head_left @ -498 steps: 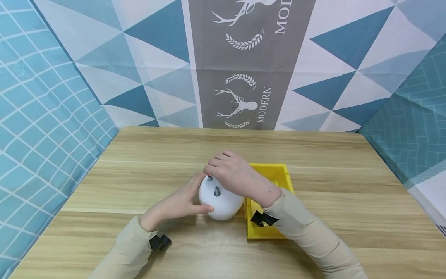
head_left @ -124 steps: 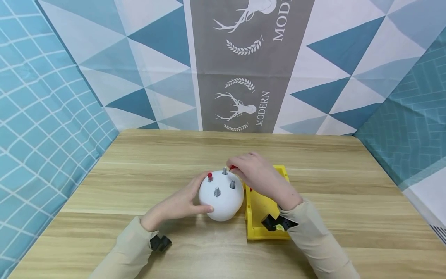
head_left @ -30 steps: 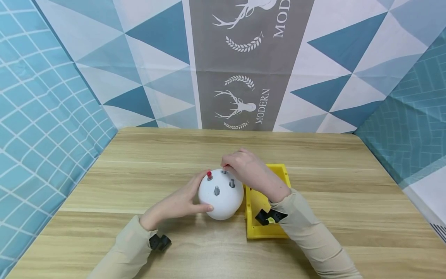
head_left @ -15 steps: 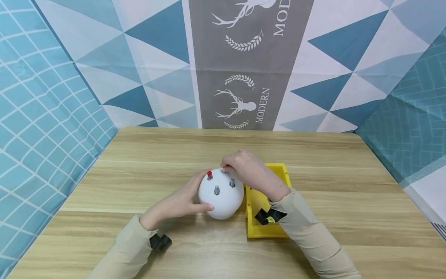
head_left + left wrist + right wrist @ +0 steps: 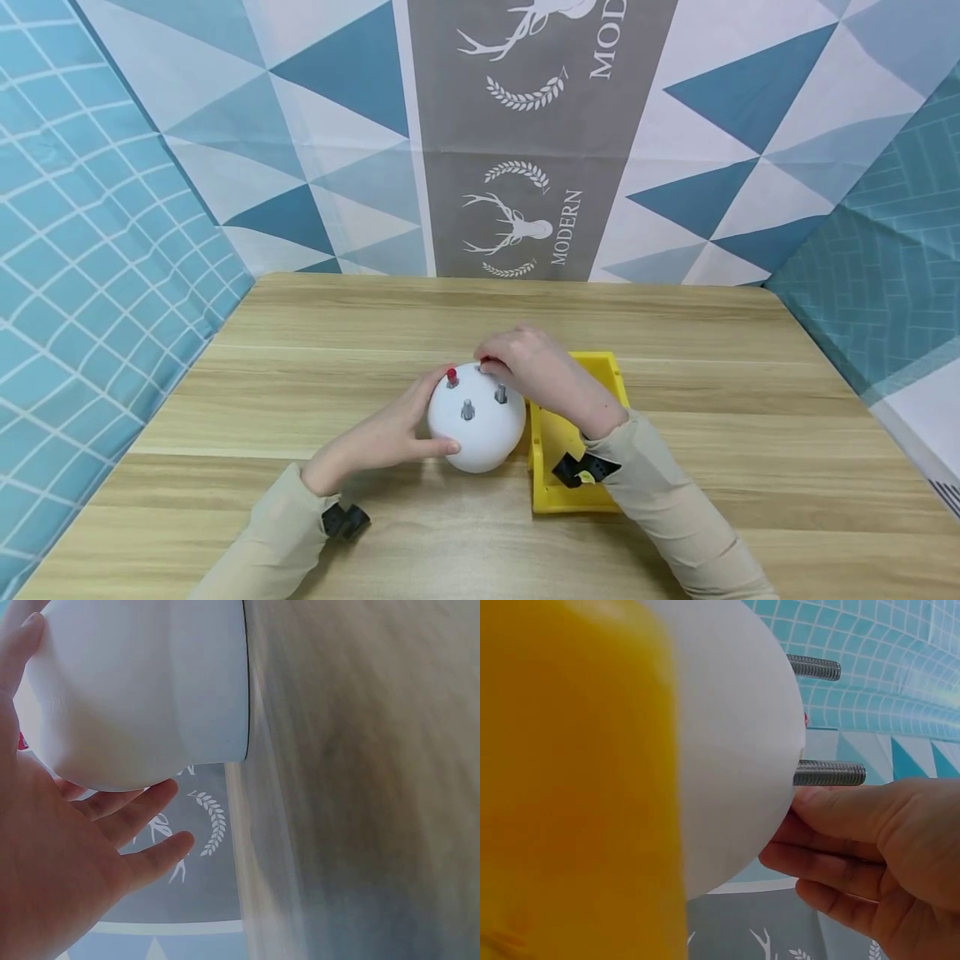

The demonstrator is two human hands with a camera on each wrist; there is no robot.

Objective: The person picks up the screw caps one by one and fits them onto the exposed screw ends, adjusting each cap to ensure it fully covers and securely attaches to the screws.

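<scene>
A white ball-shaped body [image 5: 480,446] with a flat base sits on the table, threaded metal studs sticking up from its top. My left hand [image 5: 386,433] holds its left side, thumb in front and fingers behind. In the left wrist view, several of those fingers [image 5: 142,814] stretch under its curve. At the rear stud, my right hand [image 5: 528,367] pinches a small red cap [image 5: 485,362], mostly hidden by the fingers. Another red cap [image 5: 452,377] stands on the left stud. The front stud [image 5: 468,409] and right stud [image 5: 501,394] are bare.
A yellow plastic bin [image 5: 573,500] stands just right of the white body, under my right forearm, which hides part of its inside. In the right wrist view the bin's wall [image 5: 577,780] blocks the left side. The wooden table [image 5: 337,325] meets a patterned cloth backdrop [image 5: 495,150].
Earlier my right hand worked at the left stud; later it held a red cap beside the rear stud. Now that cap is at the rear stud's top. My left hand has stayed put.
</scene>
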